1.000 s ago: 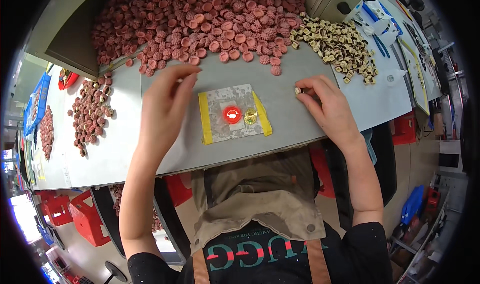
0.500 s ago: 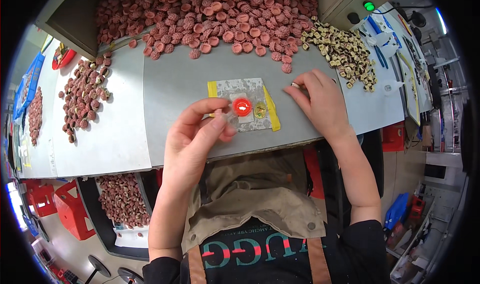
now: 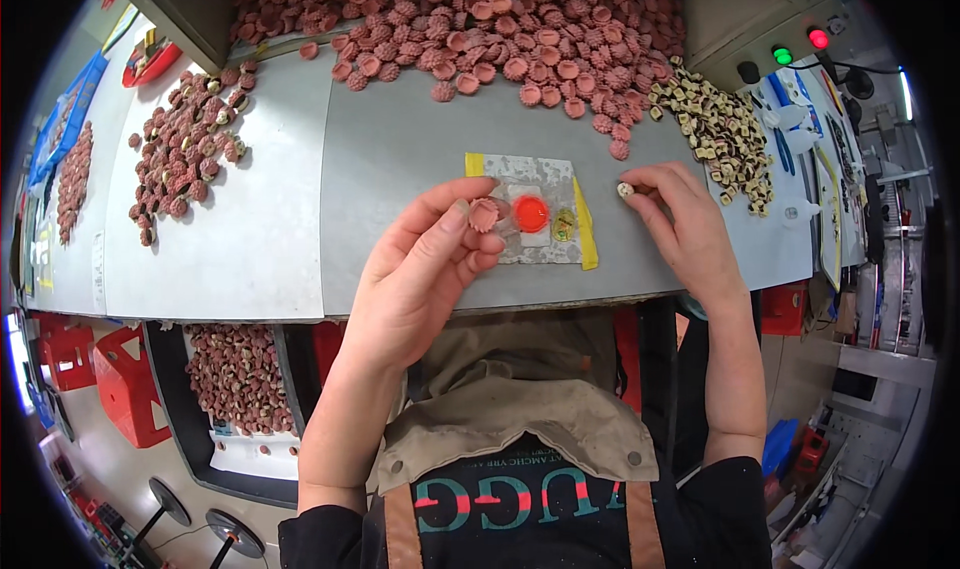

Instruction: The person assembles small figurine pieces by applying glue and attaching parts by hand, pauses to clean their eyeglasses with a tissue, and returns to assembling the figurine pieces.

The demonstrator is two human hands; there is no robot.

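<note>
My left hand (image 3: 425,269) pinches a pink, bumpy, hollow cap (image 3: 484,215) between thumb and fingers, its scalloped opening showing. Just right of it is a small round container with bright red contents (image 3: 530,213), on a grey speckled mat (image 3: 540,169) with yellow tape at its sides. A small oval gold-and-green sticker (image 3: 564,225) lies beside the container. Off to the right, my right hand (image 3: 685,224) holds a small cream-coloured piece (image 3: 626,190) at thumb and fingertip, above the grey table.
A large heap of pink caps (image 3: 480,49) covers the table's far side. Small cream-and-dark pieces (image 3: 720,139) are piled at far right, near pliers (image 3: 785,151). Joined pink-and-cream pieces (image 3: 185,149) lie at left; more fill an open drawer (image 3: 240,379) below the table edge.
My left hand has turned so the cap's hollow side shows. The cream piece in my right fingertips is now more exposed. The whole view has shifted, placing the table farther right.
</note>
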